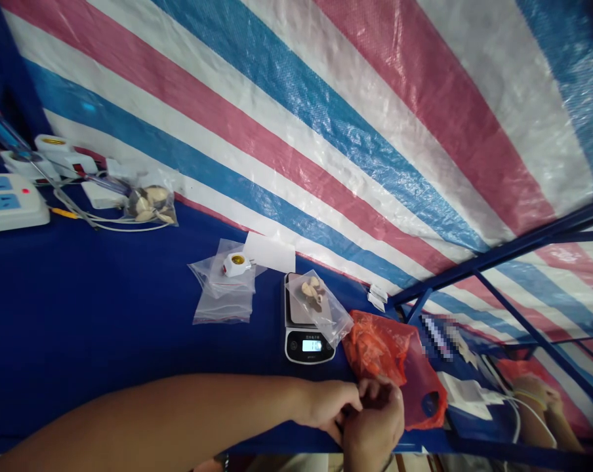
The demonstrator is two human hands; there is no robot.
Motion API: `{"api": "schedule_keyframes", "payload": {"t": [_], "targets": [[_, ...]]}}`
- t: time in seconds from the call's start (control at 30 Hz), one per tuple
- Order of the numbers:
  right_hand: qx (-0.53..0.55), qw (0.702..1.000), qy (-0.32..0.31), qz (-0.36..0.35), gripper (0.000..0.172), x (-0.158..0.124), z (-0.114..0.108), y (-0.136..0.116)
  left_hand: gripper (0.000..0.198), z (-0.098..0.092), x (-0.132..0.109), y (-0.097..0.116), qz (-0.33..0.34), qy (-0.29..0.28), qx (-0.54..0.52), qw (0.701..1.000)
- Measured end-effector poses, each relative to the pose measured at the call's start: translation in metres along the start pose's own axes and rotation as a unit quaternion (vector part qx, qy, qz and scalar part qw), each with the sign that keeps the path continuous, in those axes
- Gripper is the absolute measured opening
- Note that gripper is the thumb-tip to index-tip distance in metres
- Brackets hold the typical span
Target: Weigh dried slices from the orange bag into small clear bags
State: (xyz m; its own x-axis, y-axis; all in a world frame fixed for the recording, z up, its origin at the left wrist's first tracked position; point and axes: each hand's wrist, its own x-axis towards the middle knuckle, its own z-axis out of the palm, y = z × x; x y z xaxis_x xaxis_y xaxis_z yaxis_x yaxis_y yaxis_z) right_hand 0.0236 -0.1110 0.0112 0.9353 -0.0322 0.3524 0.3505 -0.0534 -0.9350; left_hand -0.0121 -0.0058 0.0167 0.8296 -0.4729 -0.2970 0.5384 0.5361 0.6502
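Note:
My left hand (328,406) and my right hand (375,419) meet at the near edge of the blue table (80,314), fingers curled together. They touch the near edge of a crumpled red plastic bag (389,360). Whether they pinch the bag or a small item is hidden between the fingers. Just beyond them a small digital scale (309,331) shows a lit display. On its pan lies a clear zip bag with pale pieces (319,301).
Empty clear zip bags (222,288) with a white lamp socket (236,263) lie mid-table beside a white paper (270,252). At far left are a power strip (8,203), cables and another bag of pale pieces (149,204). A striped tarp (350,118) backs the table. Another person's arm (542,400) shows lower right.

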Motion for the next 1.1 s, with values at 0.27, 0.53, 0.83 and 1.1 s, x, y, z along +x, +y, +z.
{"api": "schedule_keyframes", "payload": {"t": [0.27,0.53,0.83,1.1], "targets": [[0.055,0.998,0.026,-0.012,0.018,0.001,0.0,0.004,0.037,0.0,-0.007,0.004,0.026,0.008,-0.011,1.0],[0.007,0.999,-0.015,-0.049,0.016,0.003,-0.001,0.001,0.046,-0.003,-0.004,0.0,0.064,-0.009,0.014,0.998],[0.067,0.996,0.04,0.033,0.027,0.005,0.01,-0.004,0.053,-0.001,-0.003,-0.007,0.088,0.044,-0.01,0.995],[0.072,0.994,0.037,0.074,0.026,0.004,0.015,-0.008,0.046,-0.003,-0.001,-0.003,0.054,0.04,-0.013,0.998]]}}
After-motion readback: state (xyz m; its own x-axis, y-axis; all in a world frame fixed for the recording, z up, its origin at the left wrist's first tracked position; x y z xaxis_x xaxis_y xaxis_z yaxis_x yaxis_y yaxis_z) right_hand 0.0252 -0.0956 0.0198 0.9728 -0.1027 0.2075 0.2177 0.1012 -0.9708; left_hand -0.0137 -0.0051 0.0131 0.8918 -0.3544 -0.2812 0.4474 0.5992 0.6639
